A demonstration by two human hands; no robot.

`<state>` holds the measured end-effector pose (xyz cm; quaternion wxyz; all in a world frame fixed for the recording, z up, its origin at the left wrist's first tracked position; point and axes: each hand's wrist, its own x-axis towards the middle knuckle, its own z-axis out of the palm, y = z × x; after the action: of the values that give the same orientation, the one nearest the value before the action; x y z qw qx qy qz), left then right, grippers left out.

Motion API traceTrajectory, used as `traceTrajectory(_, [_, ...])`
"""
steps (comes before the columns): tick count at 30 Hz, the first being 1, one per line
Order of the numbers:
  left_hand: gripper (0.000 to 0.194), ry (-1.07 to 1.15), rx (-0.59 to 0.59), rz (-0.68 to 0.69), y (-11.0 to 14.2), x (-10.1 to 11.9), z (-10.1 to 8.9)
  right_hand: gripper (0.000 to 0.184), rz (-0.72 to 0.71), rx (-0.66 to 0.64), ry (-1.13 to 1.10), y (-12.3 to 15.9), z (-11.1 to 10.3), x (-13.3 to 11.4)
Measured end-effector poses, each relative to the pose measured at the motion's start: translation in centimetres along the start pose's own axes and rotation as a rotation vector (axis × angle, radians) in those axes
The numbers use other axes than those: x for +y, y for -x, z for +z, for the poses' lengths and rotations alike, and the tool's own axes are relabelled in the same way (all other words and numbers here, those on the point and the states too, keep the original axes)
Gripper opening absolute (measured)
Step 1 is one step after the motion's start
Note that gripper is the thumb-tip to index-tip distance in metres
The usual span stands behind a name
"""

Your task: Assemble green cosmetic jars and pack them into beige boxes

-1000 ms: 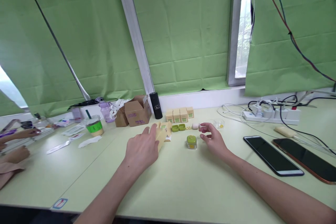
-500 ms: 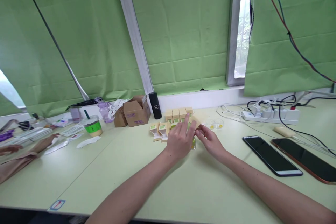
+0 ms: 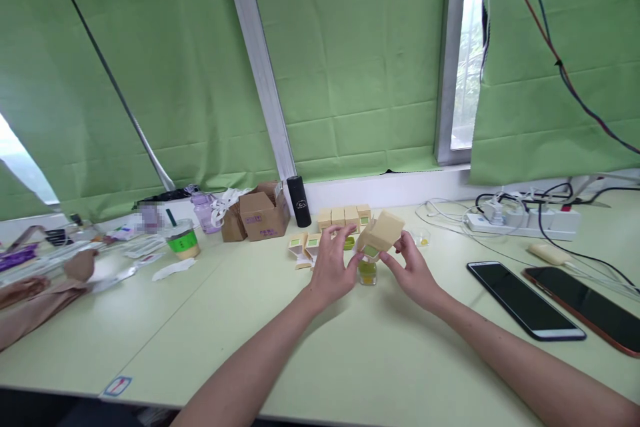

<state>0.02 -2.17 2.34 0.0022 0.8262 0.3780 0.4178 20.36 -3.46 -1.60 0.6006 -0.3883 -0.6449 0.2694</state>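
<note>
In the head view, the left hand (image 3: 334, 268) and right hand (image 3: 414, 273) are gripping a small tan carton (image 3: 382, 232), tilted above a green-lidded container (image 3: 367, 272). Light fingertip pressure at opposite sides (thin card creases easily) is probably keeping its walls square.

The small box (image 3: 381, 232) between the hands looks like smooth, matt card, and the larger carton (image 3: 263, 217) like matt brown corrugated cardboard. The pale worktop (image 3: 300, 360) is smooth with a soft sheen, the phone (image 3: 523, 297) has a glossy dark screen, and the power strip (image 3: 550, 225) looks like smooth white plastic. The green blinds (image 3: 350, 60) look like matt, creased cloth.
</note>
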Motion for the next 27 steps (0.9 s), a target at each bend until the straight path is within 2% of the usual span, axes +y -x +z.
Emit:
traceTrajectory(3, [0.06, 0.03, -0.028, 0.008, 0.1, -0.7, -0.2, 0.045, -0.096, 0.008, 0.095, 0.3, 0.0, -0.3])
traceTrajectory(7, [0.063, 0.073, -0.031, 0.029, 0.2, -0.5, -0.7, 0.046, -0.219, 0.004, 0.168, 0.6, -0.1, -0.5])
traceTrajectory(12, [0.057, -0.008, 0.003, 0.134, 0.6, -0.5, -0.8, 0.055, -0.513, -0.034, 0.333, 0.8, -0.5, -0.5])
traceTrajectory(14, [0.052, -0.059, 0.037, 0.162, 0.8, -0.8, -0.5, 0.058, -0.578, -0.045, 0.414, 0.9, -0.6, -0.3])
traceTrajectory(21, [0.038, -0.182, 0.099, 0.124, 1.7, -1.5, 0.3, 0.065, -0.734, -0.046, 0.529, 1.0, -0.5, 0.5])
traceTrajectory(27, [0.04, -0.104, 0.269, 0.325, 1.6, -2.1, 0.7, 0.071, -0.708, 0.016, 0.514, 0.8, -0.7, 0.4])
